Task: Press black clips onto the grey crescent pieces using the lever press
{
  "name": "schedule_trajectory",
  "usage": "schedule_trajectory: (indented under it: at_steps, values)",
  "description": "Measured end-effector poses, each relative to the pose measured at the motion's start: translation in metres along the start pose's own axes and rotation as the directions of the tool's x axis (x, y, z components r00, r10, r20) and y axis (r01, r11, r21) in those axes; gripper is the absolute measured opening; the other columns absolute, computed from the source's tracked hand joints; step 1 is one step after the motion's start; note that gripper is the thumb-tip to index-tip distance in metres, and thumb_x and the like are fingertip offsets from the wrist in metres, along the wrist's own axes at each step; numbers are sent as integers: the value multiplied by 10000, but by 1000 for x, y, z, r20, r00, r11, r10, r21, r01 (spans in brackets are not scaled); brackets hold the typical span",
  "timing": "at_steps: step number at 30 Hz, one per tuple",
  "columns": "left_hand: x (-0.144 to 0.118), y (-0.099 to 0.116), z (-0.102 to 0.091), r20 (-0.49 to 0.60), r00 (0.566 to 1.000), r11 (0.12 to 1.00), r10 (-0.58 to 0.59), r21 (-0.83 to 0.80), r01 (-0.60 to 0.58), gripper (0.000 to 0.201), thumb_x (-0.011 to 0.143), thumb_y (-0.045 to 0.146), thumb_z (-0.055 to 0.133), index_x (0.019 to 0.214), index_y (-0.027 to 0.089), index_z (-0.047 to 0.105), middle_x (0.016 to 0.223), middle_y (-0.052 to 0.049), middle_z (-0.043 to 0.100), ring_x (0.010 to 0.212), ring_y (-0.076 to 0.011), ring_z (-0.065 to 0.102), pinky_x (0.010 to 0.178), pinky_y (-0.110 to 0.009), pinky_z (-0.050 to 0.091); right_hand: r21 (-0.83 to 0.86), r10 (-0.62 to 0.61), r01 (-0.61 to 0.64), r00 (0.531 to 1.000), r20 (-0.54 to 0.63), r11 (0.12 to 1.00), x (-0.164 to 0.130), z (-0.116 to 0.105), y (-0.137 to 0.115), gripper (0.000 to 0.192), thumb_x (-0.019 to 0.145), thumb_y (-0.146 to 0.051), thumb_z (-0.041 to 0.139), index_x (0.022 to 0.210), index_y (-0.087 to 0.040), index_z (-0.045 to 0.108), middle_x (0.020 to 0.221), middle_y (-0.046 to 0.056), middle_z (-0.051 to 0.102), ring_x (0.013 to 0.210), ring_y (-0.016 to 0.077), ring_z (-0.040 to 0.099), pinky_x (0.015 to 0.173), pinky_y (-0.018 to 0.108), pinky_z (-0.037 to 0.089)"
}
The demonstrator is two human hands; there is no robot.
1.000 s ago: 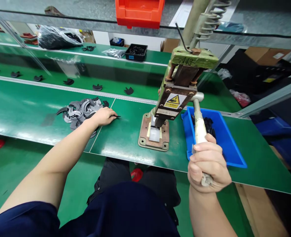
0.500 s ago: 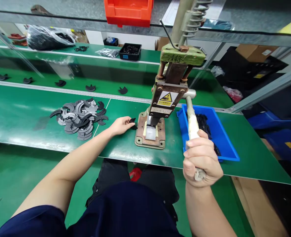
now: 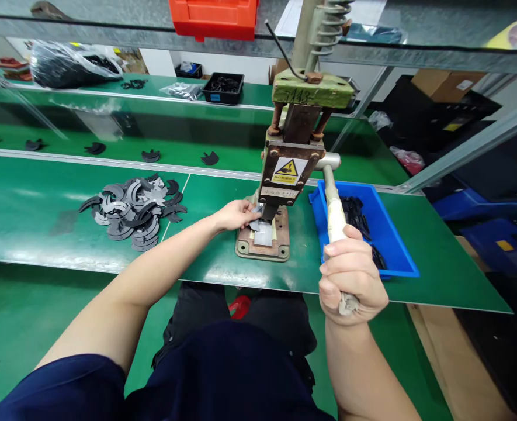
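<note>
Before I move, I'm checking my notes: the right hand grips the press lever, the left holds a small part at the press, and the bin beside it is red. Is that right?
Only the colour is wrong: the head view shows a blue bin beside the press. The right hand does grip the lever, and the left hand holds a small part at the press.

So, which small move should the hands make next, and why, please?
Perhaps the left hand should settle the thin piece on the press base: it pinches that piece close to the press head, while the right hand grips the lever.
</note>
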State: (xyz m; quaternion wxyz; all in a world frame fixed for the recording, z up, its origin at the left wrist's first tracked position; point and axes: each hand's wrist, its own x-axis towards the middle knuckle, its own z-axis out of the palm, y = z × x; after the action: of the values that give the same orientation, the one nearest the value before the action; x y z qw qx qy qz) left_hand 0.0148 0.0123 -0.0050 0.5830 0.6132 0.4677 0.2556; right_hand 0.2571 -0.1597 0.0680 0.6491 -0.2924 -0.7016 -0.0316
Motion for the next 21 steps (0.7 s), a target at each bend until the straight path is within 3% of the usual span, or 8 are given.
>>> schedule_trajectory:
  at_steps: [7,12,21]
  values:
    - [12,6,-2,52,997,998,-49,49,46,425,829,398,916,744,199,551,579,39,571,461,-86,563,431,-189,414,34,-9,10,1000,-10,999,0,1,1,179,853,-314,735,705,-270,645,736,-62,672,861,185,703,1126,600,554]
    - [14,17,1,109,992,993,-67,109,55,357,792,397,941,940,198,684,642,30,668,420,-107,607,394,-194,408,23,8,-7,1000,-20,1000,0,3,-1,191,863,-327,717,700,-280,630,723,-69,660,843,184,699,1118,596,564]
    - [2,17,21,-28,985,977,-169,125,171,253,955,379,785,1024,208,613,510,30,626,397,-149,614,405,-210,417,13,12,-11,1000,-11,1000,-2,1,1,197,875,-342,701,697,-292,634,712,-60,654,844,182,714,1135,590,572]
